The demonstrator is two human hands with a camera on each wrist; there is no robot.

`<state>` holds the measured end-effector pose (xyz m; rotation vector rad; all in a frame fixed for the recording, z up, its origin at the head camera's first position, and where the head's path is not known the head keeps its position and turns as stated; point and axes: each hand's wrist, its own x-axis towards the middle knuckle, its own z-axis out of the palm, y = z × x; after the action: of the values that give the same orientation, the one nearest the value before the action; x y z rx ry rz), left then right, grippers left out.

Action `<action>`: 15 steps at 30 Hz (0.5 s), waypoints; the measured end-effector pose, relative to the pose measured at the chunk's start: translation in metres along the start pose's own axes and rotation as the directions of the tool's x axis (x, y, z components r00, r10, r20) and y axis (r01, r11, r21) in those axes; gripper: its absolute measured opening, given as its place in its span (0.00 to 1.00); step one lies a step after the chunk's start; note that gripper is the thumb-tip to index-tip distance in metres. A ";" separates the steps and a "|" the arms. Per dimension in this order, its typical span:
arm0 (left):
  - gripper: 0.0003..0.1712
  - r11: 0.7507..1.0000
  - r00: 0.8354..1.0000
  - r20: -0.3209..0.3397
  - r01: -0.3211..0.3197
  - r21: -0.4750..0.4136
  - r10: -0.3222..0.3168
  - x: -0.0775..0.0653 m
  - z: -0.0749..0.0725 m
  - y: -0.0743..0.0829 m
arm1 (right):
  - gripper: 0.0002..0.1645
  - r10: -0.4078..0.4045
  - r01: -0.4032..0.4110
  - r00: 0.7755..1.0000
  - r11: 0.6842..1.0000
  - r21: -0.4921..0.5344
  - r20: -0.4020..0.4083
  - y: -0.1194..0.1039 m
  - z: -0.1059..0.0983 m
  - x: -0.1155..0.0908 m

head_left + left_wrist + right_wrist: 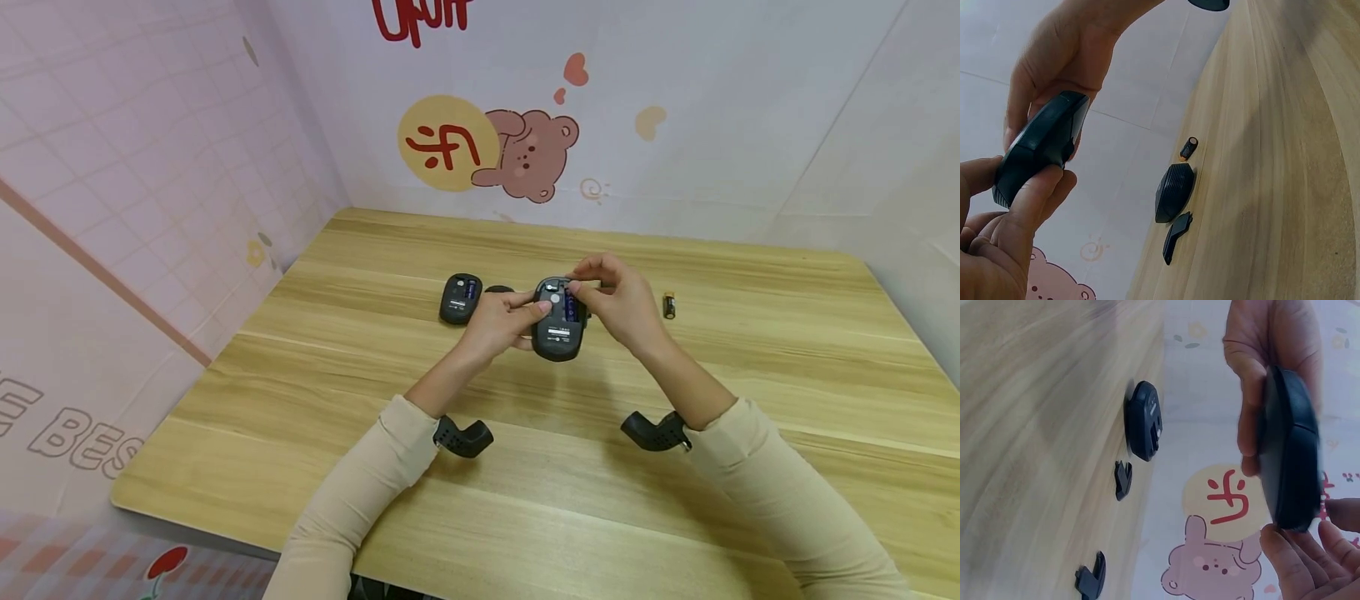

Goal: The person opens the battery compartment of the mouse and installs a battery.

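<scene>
A black computer mouse (558, 321) is held up over the table with its underside showing. Purple batteries (571, 305) lie in its uncovered compartment. My left hand (497, 323) grips the mouse by its left side, thumb on the underside and fingers behind. At the top right corner, my right hand (618, 302) pinches the mouse, its thumb at the upper end of the compartment and other fingers behind the edge. In the right wrist view the mouse (1290, 450) appears edge-on between both hands; the compartment is hidden there.
Another mouse (460, 298) lies underside up at left, batteries visible. Two small black covers, one (1124, 480) near that mouse and one (1090, 578) farther along, lie on the table (300, 417). A ridged black object (1174, 194) sits near a loose battery (669, 305). A wall stands behind.
</scene>
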<state>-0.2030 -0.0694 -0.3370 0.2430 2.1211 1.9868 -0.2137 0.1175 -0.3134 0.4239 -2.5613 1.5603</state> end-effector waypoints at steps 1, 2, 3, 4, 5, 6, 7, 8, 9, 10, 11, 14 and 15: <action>0.26 1.000 1.000 -0.009 0.006 -0.004 -0.006 0.001 0.000 0.000 | 0.16 0.010 -0.010 1.000 1.000 0.013 0.000 0.000 -0.002 0.000; 0.26 1.000 1.000 -0.019 0.010 -0.007 -0.010 0.002 0.000 0.000 | 0.17 0.016 -0.016 1.000 0.999 0.029 -0.002 -0.001 -0.004 -0.001; 0.26 1.000 0.999 -0.030 0.014 -0.009 -0.014 0.003 -0.001 0.000 | 0.18 0.025 -0.024 1.000 0.999 0.043 -0.008 -0.001 -0.006 -0.001; 0.26 1.000 0.999 -0.039 0.017 -0.014 -0.018 0.005 -0.001 0.000 | 0.19 0.032 -0.031 0.999 0.998 0.063 -0.015 -0.002 -0.008 -0.001; 0.26 1.000 0.999 -0.045 0.019 -0.016 -0.020 0.006 -0.001 0.000 | 0.19 0.035 -0.033 0.999 0.996 0.087 -0.022 -0.003 -0.011 -0.002; 0.26 1.000 0.998 -0.052 0.020 -0.016 -0.021 0.007 -0.001 -0.001 | 0.20 0.040 -0.036 0.999 0.993 0.113 -0.030 -0.003 -0.014 -0.002; 0.26 1.000 0.998 -0.058 0.023 -0.016 -0.023 0.008 -0.002 -0.001 | 0.20 0.043 -0.038 0.998 0.991 0.128 -0.038 -0.004 -0.018 -0.002; 0.26 1.000 0.998 -0.062 0.023 -0.014 -0.024 0.009 -0.002 -0.002 | 0.20 0.043 -0.036 0.998 0.989 0.141 -0.049 -0.005 -0.021 -0.002; 0.26 1.000 0.998 -0.066 0.025 -0.010 -0.026 0.011 -0.002 -0.003 | 0.20 0.047 -0.038 0.997 0.988 0.153 -0.059 -0.005 -0.023 -0.003; 0.26 1.000 0.997 -0.070 0.028 -0.006 -0.029 0.013 -0.002 -0.005 | 0.20 0.047 -0.036 0.997 0.985 0.166 -0.065 -0.005 -0.026 -0.003; 0.26 0.999 0.997 -0.076 0.033 -0.001 -0.033 0.016 -0.002 -0.008 | 0.20 0.051 -0.038 0.996 0.984 0.174 -0.072 -0.005 -0.028 -0.004; 0.27 0.998 0.994 -0.098 0.047 0.031 -0.044 0.024 -0.002 -0.017 | 0.21 0.056 -0.039 0.995 0.980 0.193 -0.083 -0.005 -0.033 -0.004; 0.27 0.997 0.993 -0.109 0.052 0.050 -0.046 0.026 -0.002 -0.021 | 0.21 0.059 -0.042 0.995 0.979 0.200 -0.085 -0.005 -0.033 -0.005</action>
<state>-0.2282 -0.0657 -0.3587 0.0927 2.2249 1.9600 -0.2093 0.1454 -0.2949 0.3008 -2.3777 1.8167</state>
